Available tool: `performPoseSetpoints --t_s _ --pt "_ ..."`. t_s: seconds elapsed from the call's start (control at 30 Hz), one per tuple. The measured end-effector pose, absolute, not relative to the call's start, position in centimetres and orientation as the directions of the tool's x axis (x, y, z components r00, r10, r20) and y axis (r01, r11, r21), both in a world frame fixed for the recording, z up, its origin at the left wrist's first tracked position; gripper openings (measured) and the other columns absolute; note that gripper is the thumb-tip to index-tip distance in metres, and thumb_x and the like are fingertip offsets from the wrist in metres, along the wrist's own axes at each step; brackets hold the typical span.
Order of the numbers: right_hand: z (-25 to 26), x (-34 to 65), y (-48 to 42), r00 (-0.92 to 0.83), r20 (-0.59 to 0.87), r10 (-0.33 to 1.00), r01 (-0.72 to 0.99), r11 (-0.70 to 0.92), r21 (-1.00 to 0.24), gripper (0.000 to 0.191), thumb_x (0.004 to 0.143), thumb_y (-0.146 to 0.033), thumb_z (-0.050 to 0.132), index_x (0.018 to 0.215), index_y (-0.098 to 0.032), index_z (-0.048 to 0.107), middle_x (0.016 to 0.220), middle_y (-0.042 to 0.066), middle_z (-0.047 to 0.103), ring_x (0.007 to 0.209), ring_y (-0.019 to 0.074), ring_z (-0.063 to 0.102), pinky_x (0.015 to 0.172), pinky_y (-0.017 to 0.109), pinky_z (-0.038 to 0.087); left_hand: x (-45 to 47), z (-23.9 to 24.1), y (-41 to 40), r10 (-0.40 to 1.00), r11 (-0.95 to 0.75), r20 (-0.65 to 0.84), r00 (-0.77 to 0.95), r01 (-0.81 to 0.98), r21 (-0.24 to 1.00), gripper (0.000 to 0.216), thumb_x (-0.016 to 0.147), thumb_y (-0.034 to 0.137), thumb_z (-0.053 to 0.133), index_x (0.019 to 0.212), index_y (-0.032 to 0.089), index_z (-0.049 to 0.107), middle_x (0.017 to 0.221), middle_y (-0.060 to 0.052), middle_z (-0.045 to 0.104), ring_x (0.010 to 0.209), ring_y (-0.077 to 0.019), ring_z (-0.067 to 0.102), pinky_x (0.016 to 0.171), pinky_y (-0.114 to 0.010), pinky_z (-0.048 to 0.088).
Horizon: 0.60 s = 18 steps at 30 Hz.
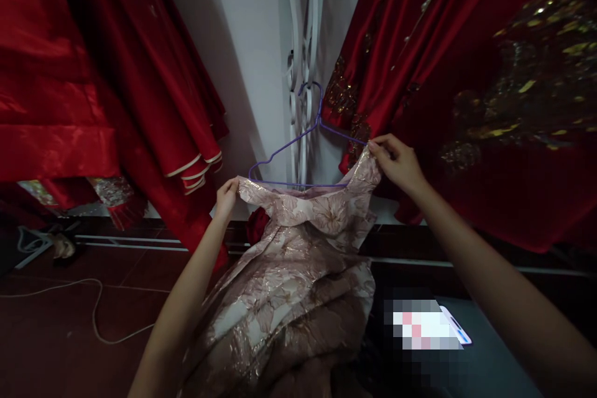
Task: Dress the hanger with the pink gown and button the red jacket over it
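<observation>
A pale pink dress [303, 261] with a shiny floral pattern hangs in front of me, its skirt spreading down toward my lap. My left hand [227, 197] pinches the dress at its left shoulder strap. At the other strap, higher up, my right hand [396, 161] grips the cloth between thumb and fingers. A purple wire hanger [295, 138] stands behind the neckline, its lower bar along the top edge. Its right arm meets the strap by my right hand, while the left end shows just above the left strap. The hook reaches white curled metalwork [303, 68].
Red garments [181, 93] hang on the left, and more with gold sequins [522, 87] on the right. Low metal rails [130, 241] run near the floor. A pale cable [100, 305] lies on the reddish floor. A lit phone [456, 326], partly pixelated, is at lower right.
</observation>
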State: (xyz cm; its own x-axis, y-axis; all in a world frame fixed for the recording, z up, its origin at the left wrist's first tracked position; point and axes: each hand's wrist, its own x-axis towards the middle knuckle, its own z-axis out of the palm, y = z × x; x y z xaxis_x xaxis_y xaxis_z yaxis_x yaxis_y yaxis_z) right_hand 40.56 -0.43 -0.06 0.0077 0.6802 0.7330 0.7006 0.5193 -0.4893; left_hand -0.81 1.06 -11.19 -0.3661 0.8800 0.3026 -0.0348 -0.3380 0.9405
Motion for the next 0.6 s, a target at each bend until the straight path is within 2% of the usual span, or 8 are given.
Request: performPoseSetpoints --t_s 0.2,0.33,0.43,0.5,0.53,0.6 --pt "0.3 40.7 -0.6 -0.006 0.733 0.68 0.712 0.518 -0.474 0.029 0.084 -0.047 0.048 0.089 -0.021 0.06 0.072 0.001 0.06 0.062 0.0107 0.05 0.061 0.023 0.036 -1.1 -10.7 0.8 0.868 -0.377 0.363 -0.339 0.027 0.926 0.038 0.072 0.044 0.061 0.096 0.015 0.067 0.095 -0.007 0.068 0.086 -0.0176 0.061 0.078 -0.03 0.047" --pt "0.1 40.6 -0.4 -0.03 0.721 0.692 0.688 0.537 -0.488 0.028 0.084 -0.047 0.049 0.087 -0.021 0.059 0.075 0.001 0.061 0.066 0.0116 0.051 0.064 0.023 0.038 -0.1 -8.1 1.1 0.833 -0.446 0.482 -0.272 0.187 0.875 0.036 0.076 0.045 0.057 0.093 0.017 0.068 0.095 -0.007 0.068 0.089 -0.0182 0.06 0.081 -0.03 0.046" --pt "-0.1 40.4 -0.3 -0.042 0.689 0.724 0.649 0.544 -0.532 0.028 0.082 -0.047 0.05 0.085 -0.021 0.058 0.073 0.001 0.059 0.064 0.0121 0.05 0.063 0.024 0.038 1.7 -4.8 1.6 0.777 -0.537 0.62 -0.104 0.403 0.741 0.03 0.079 0.044 0.055 0.086 0.018 0.07 0.094 -0.006 0.068 0.093 -0.0192 0.059 0.088 -0.032 0.042" --pt "-0.1 40.3 -0.3 -0.047 0.672 0.739 0.604 0.557 -0.57 0.027 0.081 -0.048 0.051 0.084 -0.022 0.057 0.072 0.001 0.058 0.064 0.0128 0.05 0.062 0.025 0.039 2.8 -2.7 1.9 0.75 -0.59 0.659 0.046 0.497 0.636 0.029 0.079 0.043 0.055 0.084 0.019 0.07 0.093 -0.005 0.068 0.094 -0.0195 0.058 0.091 -0.034 0.04" --pt "-0.1 40.2 -0.3 -0.047 0.667 0.743 0.584 0.563 -0.585 0.027 0.081 -0.048 0.052 0.083 -0.022 0.057 0.071 0.001 0.057 0.064 0.0132 0.051 0.062 0.026 0.039 3.2 -1.9 2.0 0.749 -0.607 0.654 0.108 0.508 0.611 0.03 0.079 0.044 0.055 0.084 0.019 0.07 0.092 -0.005 0.068 0.093 -0.0194 0.058 0.091 -0.033 0.04" --pt "-0.2 40.2 -0.2 -0.045 0.658 0.751 0.56 0.565 -0.606 0.027 0.079 -0.049 0.053 0.081 -0.023 0.057 0.069 0.001 0.056 0.063 0.0141 0.051 0.06 0.027 0.04 3.1 -1.3 2.3 0.776 -0.61 0.602 0.188 0.469 0.639 0.034 0.078 0.047 0.055 0.087 0.018 0.07 0.093 -0.005 0.068 0.09 -0.0192 0.058 0.088 -0.032 0.042"
